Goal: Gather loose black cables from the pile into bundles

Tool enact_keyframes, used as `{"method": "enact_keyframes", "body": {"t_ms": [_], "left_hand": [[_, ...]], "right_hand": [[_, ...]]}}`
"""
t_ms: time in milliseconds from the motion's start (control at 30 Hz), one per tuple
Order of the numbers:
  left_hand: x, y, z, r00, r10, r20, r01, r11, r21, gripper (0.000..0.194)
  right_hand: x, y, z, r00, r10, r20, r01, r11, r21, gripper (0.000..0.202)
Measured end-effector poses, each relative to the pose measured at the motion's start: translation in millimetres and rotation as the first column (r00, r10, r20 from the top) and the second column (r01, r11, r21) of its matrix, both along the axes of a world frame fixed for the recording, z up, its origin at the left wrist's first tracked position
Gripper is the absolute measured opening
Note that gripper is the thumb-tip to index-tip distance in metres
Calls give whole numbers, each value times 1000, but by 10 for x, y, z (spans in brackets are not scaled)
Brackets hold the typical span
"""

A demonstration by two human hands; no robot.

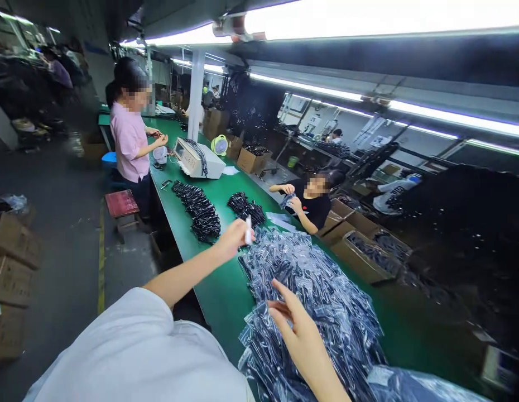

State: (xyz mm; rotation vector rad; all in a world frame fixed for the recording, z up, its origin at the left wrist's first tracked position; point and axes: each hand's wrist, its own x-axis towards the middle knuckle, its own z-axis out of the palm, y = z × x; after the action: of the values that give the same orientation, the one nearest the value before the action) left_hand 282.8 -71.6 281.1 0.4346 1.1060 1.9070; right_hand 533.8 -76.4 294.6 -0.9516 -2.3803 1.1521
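Note:
My left hand is closed, its fingers curled around a small white strip-like piece that stands up from the grip; I cannot make out its kind. It hovers over the near end of the dark cable bundles. Lower down, my right hand has thumb and fingers apart, with nothing visible between them. Beneath it spreads a large heap of clear plastic bags with black cables; whether the fingertips touch the bags is unclear. Two groups of unbagged black cables, a long row and a smaller pile, lie beyond.
A green table runs away from me. Flat empty bags lie by a co-worker in black handling a bag. A co-worker in pink stands near a white test device. Cartons and a red stool flank the table.

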Motion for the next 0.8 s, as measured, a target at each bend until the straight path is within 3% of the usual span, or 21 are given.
{"method": "enact_keyframes", "body": {"t_ms": [100,200,333,567,800], "left_hand": [[-983,-70,-142,983,183,-4,-183,979,-94,23],[-1888,-187,-245,935,354,-28,-354,922,-154,30],[-2764,-278,-350,869,492,-47,-491,847,-205,32],[-3599,-82,-551,778,628,-21,-613,751,-245,36],[-4135,134,-600,691,722,22,-697,674,-244,37]], "right_hand": [[-13,86,-124,990,67,122,-62,997,-41,49],[-81,177,-239,973,131,192,-124,991,-47,47],[-255,310,-444,948,202,246,-191,979,-70,45],[-575,693,-877,915,257,310,-212,962,-169,48],[-809,983,-1030,921,252,296,-177,950,-258,46]]}}
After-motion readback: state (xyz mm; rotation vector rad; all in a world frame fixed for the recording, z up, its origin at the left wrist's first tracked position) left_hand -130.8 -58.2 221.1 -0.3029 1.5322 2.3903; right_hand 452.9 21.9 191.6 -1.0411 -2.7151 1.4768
